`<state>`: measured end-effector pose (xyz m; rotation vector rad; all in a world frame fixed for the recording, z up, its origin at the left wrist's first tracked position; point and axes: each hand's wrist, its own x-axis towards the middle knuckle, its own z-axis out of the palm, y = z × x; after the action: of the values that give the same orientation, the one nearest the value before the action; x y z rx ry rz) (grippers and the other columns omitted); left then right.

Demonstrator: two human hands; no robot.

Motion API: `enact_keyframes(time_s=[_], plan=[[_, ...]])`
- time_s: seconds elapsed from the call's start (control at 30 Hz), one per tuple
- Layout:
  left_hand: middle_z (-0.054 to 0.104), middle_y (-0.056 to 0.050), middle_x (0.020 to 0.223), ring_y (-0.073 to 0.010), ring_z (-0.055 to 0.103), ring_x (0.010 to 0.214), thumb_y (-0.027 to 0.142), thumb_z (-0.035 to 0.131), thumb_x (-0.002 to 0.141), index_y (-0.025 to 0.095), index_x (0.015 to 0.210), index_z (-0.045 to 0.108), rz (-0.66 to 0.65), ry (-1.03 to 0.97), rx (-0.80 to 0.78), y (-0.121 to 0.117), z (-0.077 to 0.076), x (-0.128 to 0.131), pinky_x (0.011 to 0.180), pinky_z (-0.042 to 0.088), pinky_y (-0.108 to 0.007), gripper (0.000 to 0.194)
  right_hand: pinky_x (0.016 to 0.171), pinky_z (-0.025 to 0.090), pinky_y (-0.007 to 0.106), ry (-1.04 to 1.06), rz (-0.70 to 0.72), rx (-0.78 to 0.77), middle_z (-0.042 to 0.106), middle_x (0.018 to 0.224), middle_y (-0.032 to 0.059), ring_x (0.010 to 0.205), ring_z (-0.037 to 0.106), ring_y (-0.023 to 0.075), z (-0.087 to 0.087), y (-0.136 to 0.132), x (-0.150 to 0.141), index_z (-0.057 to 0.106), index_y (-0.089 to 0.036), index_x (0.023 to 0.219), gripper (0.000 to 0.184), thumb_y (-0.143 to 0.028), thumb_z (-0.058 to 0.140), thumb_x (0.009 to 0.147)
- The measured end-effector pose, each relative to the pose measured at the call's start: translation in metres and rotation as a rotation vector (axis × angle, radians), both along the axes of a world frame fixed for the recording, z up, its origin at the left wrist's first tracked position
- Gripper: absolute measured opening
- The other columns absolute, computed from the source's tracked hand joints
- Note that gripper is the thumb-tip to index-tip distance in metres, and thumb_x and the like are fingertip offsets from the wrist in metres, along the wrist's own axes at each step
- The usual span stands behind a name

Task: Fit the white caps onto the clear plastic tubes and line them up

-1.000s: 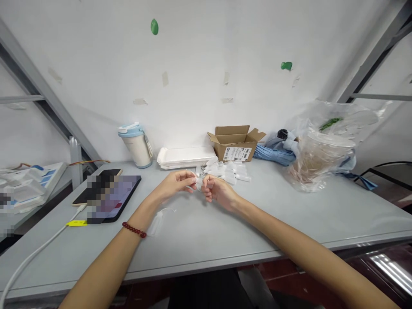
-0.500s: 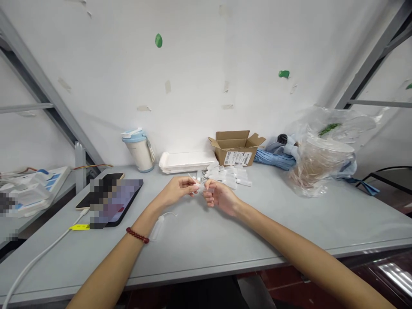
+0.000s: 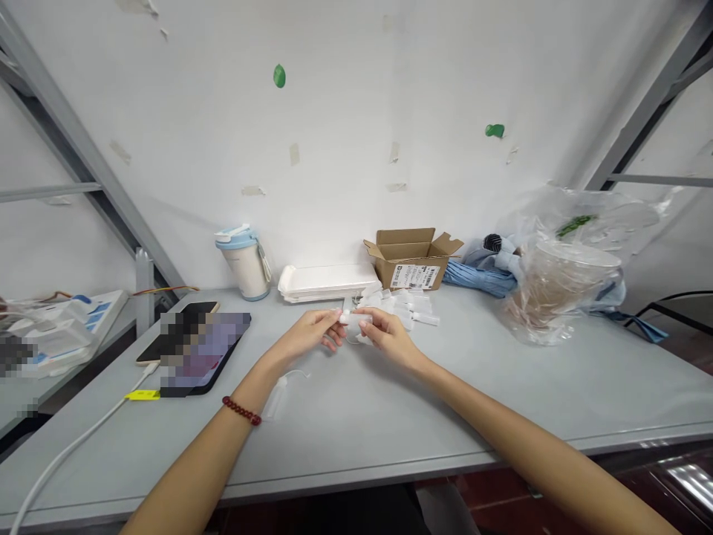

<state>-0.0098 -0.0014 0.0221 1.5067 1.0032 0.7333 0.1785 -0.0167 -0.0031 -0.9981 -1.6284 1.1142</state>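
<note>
A small translucent plastic bottle [image 3: 359, 321] with a white cap lies sideways between my hands, above the middle of the table. My left hand [image 3: 309, 332] pinches it at the capped end. On the other end, the fingers and thumb of my right hand [image 3: 393, 340] are closed around the bottle's body. A thin white loop hangs below it. Just behind my right hand lies a pile of similar small bottles [image 3: 409, 303]. One more small bottle [image 3: 275, 401], with a thin white cord, rests on the table beside my left wrist.
At the back stand a blue-and-white tumbler [image 3: 245, 267], a stack of white trays [image 3: 328, 281] and an open cardboard box [image 3: 415, 260]. Two phones [image 3: 223, 357] and a white cable [image 3: 72, 446] are left. Right are blue fabric [image 3: 482, 275] and a plastic-wrapped container [image 3: 562, 282].
My right hand has turned, thumb now on top, and the bottle shows more plainly, level between both hands. My left hand stays at its cap end. The view has tilted slightly.
</note>
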Motion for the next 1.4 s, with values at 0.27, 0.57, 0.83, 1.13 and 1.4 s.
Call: enact_keyframes(time_s=[0.27, 0.57, 0.83, 1.13, 1.4], plan=[[0.056, 0.000, 0.063, -0.0105, 0.053, 0.054, 0.046, 0.057, 0.081, 0.013, 0.069, 0.057, -0.036, 0.069, 0.233, -0.002, 0.001, -0.002, 0.056, 0.044, -0.025, 0.035, 0.064, 0.036, 0.027, -0.162, -0.004, 0.093, 0.046, 0.053, -0.0028, 0.056, 0.044, 0.0113, -0.001, -0.002, -0.002, 0.043, -0.019, 0.061, 0.042, -0.047, 0.035, 0.091], [0.062, -0.004, 0.069, -0.0130, 0.058, 0.061, 0.045, 0.055, 0.081, 0.013, 0.070, 0.062, 0.000, 0.043, 0.234, -0.005, 0.006, 0.000, 0.058, 0.047, -0.025, 0.035, 0.062, 0.035, 0.026, -0.183, -0.006, 0.128, 0.041, 0.054, -0.0038, 0.055, 0.040, 0.0110, 0.001, -0.001, -0.001, 0.039, -0.020, 0.062, 0.042, -0.047, 0.031, 0.092], [0.056, 0.000, 0.060, -0.0101, 0.054, 0.049, 0.051, 0.056, 0.079, 0.014, 0.061, 0.054, 0.017, 0.083, 0.059, -0.003, 0.002, 0.001, 0.051, 0.046, -0.025, 0.042, 0.059, 0.036, 0.024, -0.369, -0.055, 0.383, 0.054, 0.070, -0.0001, 0.061, 0.046, 0.0123, -0.006, -0.001, 0.001, 0.055, -0.016, 0.091, 0.023, -0.038, 0.050, 0.087], [0.053, 0.000, 0.055, -0.0104, 0.051, 0.045, 0.057, 0.052, 0.080, 0.011, 0.068, 0.060, 0.058, 0.046, -0.035, -0.005, 0.001, 0.004, 0.045, 0.043, -0.025, 0.049, 0.060, 0.039, 0.026, -0.447, -0.146, 0.631, 0.060, 0.075, 0.0059, 0.063, 0.052, 0.0152, -0.014, 0.002, 0.003, 0.058, -0.013, 0.103, 0.028, -0.034, 0.044, 0.091], [0.054, 0.002, 0.055, -0.0106, 0.052, 0.050, 0.046, 0.061, 0.077, 0.015, 0.068, 0.055, -0.050, 0.058, 0.169, -0.010, 0.002, 0.009, 0.053, 0.044, -0.025, 0.033, 0.051, 0.037, 0.023, -0.204, -0.226, 0.235, 0.046, 0.046, -0.0029, 0.043, 0.044, 0.0105, -0.007, -0.001, 0.002, 0.049, -0.018, 0.065, 0.043, -0.045, 0.030, 0.093]])
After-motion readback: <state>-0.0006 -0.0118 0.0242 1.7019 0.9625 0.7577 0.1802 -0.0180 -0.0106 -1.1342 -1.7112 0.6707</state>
